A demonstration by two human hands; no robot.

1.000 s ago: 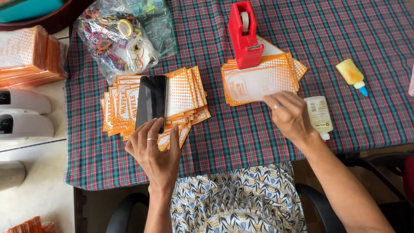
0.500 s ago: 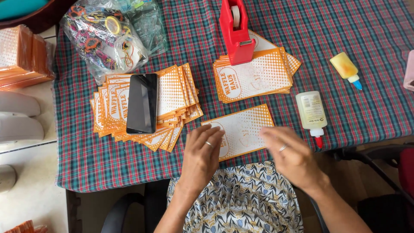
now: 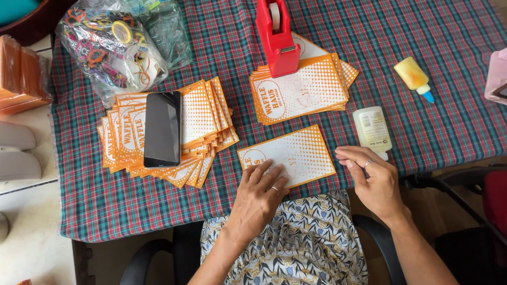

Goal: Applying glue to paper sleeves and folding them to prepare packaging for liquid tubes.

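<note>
Head view looks down at a checked cloth (image 3: 222, 200) on a table. One orange and white card (image 3: 288, 155) lies flat near the front edge. The left hand (image 3: 259, 198) rests on its lower left part, fingers spread and flat. The right hand (image 3: 372, 179) is just beside the card's right edge, fingers bent and close together; it seems to hold nothing, though the palm is hidden. A small white bottle (image 3: 372, 129) lies just above that hand. A black phone (image 3: 162, 129) sits on a fanned pile of cards (image 3: 200, 119). A red tape holder (image 3: 277, 37) stands on another pile (image 3: 306, 87).
</note>
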